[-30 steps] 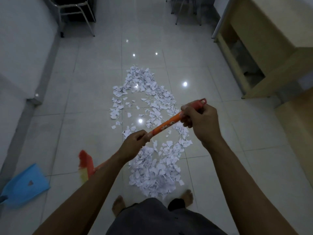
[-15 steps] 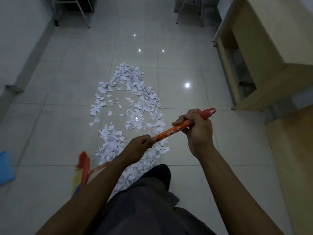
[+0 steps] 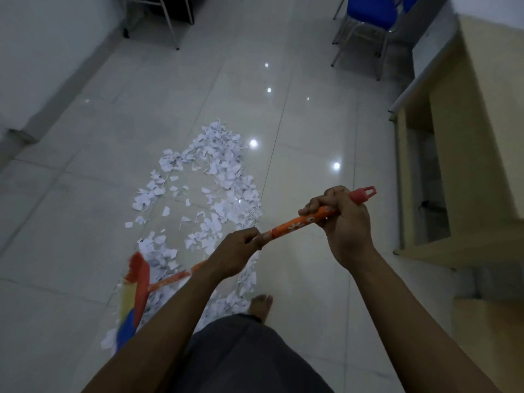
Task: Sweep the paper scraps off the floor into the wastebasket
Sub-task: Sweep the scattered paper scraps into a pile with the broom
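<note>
White paper scraps point(image 3: 218, 188) lie in a long patch on the glossy tiled floor point(image 3: 306, 131), running from mid-frame down to my bare foot point(image 3: 260, 304). I hold an orange flowered broom point(image 3: 295, 225) with both hands. My right hand point(image 3: 344, 222) grips the handle just below its red end cap. My left hand point(image 3: 236, 255) grips the handle lower down. The red broom head point(image 3: 139, 282), with yellow and blue bristles, sits low at the left among the nearest scraps. No wastebasket is in view.
A wooden desk point(image 3: 465, 154) with an open shelf stands along the right side. A blue chair point(image 3: 368, 12) stands at the back right, and metal chair legs point(image 3: 167, 21) at the back left. A white wall point(image 3: 42, 52) runs along the left.
I have stepped forward along the scraps and the view has swung right. The blue dustpan at the left has gone out of view. The broom head has moved in among the nearest scraps.
</note>
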